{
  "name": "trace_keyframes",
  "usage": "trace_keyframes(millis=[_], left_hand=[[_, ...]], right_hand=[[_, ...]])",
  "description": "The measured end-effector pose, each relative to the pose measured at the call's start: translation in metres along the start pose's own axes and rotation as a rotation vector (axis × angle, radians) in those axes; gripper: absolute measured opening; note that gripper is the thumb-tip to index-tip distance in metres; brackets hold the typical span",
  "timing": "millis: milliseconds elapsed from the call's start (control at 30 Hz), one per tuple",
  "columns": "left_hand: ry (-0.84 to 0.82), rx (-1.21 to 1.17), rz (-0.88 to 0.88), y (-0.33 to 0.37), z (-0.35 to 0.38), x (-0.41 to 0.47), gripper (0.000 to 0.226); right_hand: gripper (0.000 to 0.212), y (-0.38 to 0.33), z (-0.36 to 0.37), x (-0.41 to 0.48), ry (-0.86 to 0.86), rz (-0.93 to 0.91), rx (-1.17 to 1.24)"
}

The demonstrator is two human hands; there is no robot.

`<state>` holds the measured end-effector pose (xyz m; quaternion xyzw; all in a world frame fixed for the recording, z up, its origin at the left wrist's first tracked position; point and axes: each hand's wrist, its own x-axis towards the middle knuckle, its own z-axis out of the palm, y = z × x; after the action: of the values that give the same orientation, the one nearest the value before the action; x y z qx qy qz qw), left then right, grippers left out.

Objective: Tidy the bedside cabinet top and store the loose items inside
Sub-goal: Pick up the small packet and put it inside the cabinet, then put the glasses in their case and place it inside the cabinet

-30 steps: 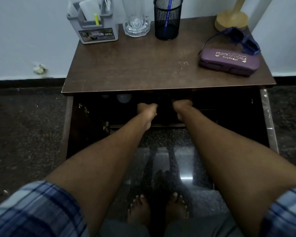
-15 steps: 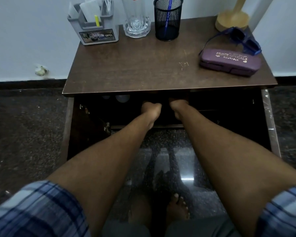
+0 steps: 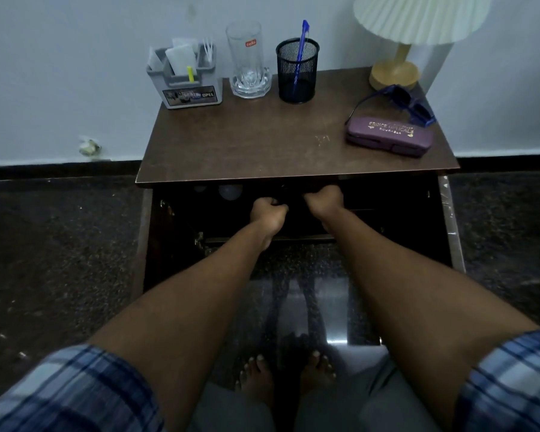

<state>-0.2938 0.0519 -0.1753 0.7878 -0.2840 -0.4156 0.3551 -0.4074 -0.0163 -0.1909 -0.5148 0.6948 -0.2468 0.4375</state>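
1. Cabinet top [image 3: 262, 145]: dark brown wood grain, with pale scuff marks towards the right front.
2. Desk organiser [image 3: 186, 85], back left corner: grey, with a dark label lettered in white. It contains white papers [image 3: 181, 59] and a yellow marker [image 3: 190, 74].
3. Glass tumbler [image 3: 248, 60], back edge: clear, with a small red label.
4. Mesh pen cup [image 3: 296, 73], back edge: black. The ballpoint pen [image 3: 301, 48] in it is blue.
5. Table lamp [image 3: 418, 20], back right corner: pale cream pleated shade, yellow-tan base.
6. Sunglasses [image 3: 412, 102], right edge: blue frame, dark lenses.
7. Spectacle case [image 3: 390, 137], right front: purple, with gold lettering.
8. Sleeves [image 3: 75, 388]: blue and white plaid.
9. Floor [image 3: 60, 244]: dark and speckled. Wall [image 3: 60, 73]: pale bluish white. Skirting [image 3: 60, 168]: black.
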Motion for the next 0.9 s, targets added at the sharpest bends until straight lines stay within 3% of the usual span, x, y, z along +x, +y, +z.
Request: trace_keyframes(millis=[267,900], left_hand=[[-0.036,-0.054,0.032,0.014,-0.023,-0.043,0.024],[-0.063,-0.082,0.193,0.061,-0.069,-0.151,0.017]], right_hand=[[0.013,-0.005,-0.029,-0.045,-0.049,-0.129,0.033],[0.022,-0.030,-0.115,-0.133,-0.024,-0.299,0.086]])
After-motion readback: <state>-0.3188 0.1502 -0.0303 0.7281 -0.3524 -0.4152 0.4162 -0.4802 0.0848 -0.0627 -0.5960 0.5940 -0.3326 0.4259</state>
